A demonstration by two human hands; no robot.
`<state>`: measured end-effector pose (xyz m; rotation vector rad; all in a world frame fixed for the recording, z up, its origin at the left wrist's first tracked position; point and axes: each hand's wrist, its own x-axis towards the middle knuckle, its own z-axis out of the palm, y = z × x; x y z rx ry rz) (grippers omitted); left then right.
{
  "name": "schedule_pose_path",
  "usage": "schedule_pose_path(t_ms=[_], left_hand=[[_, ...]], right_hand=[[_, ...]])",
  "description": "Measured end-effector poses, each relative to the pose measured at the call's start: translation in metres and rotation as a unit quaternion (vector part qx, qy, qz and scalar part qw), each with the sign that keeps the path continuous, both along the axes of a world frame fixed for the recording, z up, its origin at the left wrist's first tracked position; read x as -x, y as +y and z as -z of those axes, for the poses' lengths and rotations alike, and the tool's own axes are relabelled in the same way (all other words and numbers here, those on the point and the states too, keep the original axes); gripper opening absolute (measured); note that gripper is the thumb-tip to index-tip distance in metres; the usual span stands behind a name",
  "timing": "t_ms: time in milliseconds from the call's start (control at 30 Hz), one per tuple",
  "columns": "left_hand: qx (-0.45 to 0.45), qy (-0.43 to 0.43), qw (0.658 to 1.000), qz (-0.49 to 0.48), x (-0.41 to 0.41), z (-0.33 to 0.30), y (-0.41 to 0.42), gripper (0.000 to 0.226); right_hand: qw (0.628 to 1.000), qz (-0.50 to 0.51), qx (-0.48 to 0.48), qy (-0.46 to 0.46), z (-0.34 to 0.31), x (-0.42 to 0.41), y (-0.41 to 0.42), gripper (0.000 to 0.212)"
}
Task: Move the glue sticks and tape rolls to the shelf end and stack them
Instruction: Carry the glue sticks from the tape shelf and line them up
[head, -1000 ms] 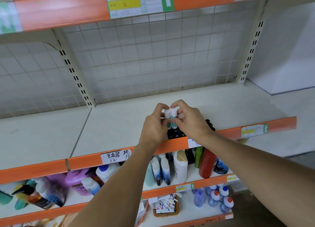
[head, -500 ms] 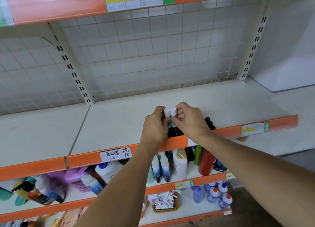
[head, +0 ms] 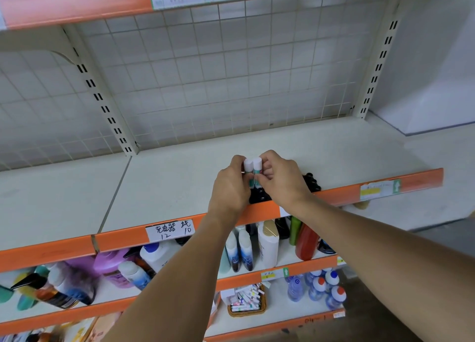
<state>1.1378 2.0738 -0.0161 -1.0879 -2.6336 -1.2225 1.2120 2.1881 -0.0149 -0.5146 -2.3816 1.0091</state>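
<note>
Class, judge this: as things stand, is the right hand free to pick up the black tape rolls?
Probably not yet: the right hand is pinching a glue stick, though the black tape rolls lie just beside it.

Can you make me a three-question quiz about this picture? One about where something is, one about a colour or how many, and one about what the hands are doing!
1. Where is the basket of small packets?
A. On the top shelf
B. On the lowest shelf in view
C. In the person's left hand

2. What colour are the glue sticks' caps?
A. White
B. Red
C. Black

3. What are the hands doing?
A. Resting flat on the shelf
B. Hanging at the person's sides
C. Both holding the glue sticks upright

Answers:
1. B: the basket sits on the bottom shelf, beside the water bottles.
2. A: the two glue sticks have white caps above green-banded bodies.
3. C: the left hand and right hand each have a grip on the sticks from either side, above the black tape rolls at the shelf's orange edge.
</note>
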Motion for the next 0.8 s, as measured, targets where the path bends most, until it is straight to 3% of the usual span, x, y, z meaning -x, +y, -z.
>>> schedule_pose_path(t_ms=[133,400,667,800], left_hand=[[0.028,-0.005,1.0,0.006,0.0,-0.006,-0.001,0.018],[0.133,0.027,0.991,0.009,-0.001,-0.023,-0.015,0.053],[0.338,0.104,0.935,-0.039,-0.013,-0.029,-0.041,0.05],[0.375,0.115,0.918,-0.059,-0.016,-0.031,-0.052,0.053]], right_hand=[[0.999,-0.002,-0.008,-0.032,-0.003,0.0,-0.002,0.026],[0.991,-0.004,-0.051,-0.122,-0.015,-0.016,-0.004,0.056],[0.952,0.008,-0.199,-0.233,-0.031,-0.038,-0.01,0.047],[0.928,0.001,-0.295,-0.228,-0.04,-0.043,-0.016,0.047]])
